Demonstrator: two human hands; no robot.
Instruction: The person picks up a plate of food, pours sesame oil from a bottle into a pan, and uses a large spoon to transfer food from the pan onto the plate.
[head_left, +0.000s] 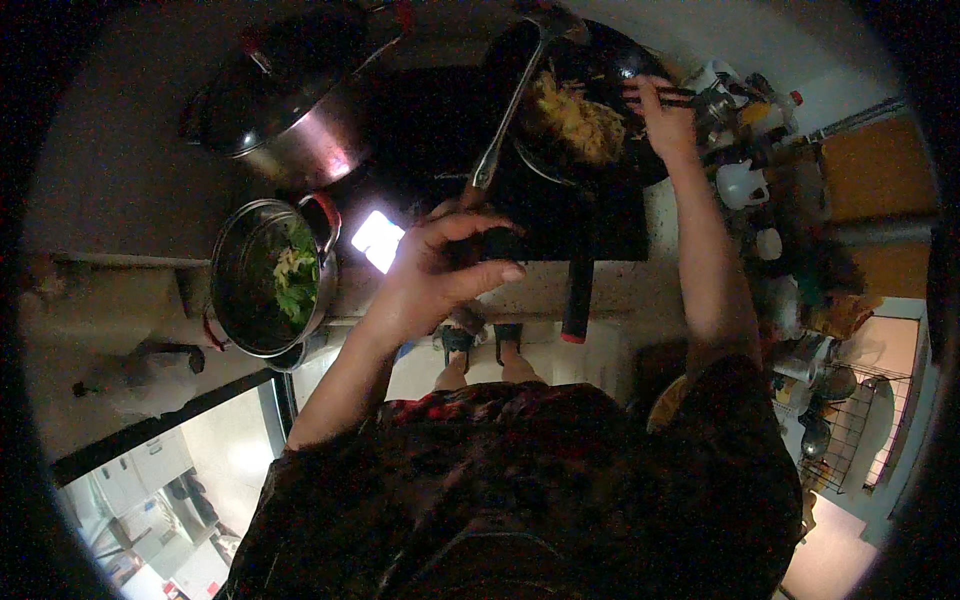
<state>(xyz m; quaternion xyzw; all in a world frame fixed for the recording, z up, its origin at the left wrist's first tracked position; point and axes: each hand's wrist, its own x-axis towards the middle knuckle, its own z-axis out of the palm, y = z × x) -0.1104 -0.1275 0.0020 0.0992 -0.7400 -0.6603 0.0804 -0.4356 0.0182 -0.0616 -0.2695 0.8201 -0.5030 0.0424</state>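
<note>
A dark wok (641, 161) sits on a black cooktop (420, 112), its black handle toward me. Yellowish shredded or noodle-like food (581, 124) lies in it. My left hand (435, 262) is curled around the handle of a long metal cooking utensil (514, 105), whose far end reaches over the wok's far left side; dimness hides that end's shape. At the wok's right side, my right hand (664, 116) holds dark chopsticks (675, 94) that point left over the wok. A steel pot (262, 352) with leafy greens (296, 277) stands left of my left hand.
A large lidded steel pot (307, 142) stands at the back left. Beside my left hand glows a bright screen or light (377, 240). Bottles, a white pitcher (741, 185) and other items crowd the right counter. A wire rack (855, 427) is at lower right, a plastic bag (154, 379) at left.
</note>
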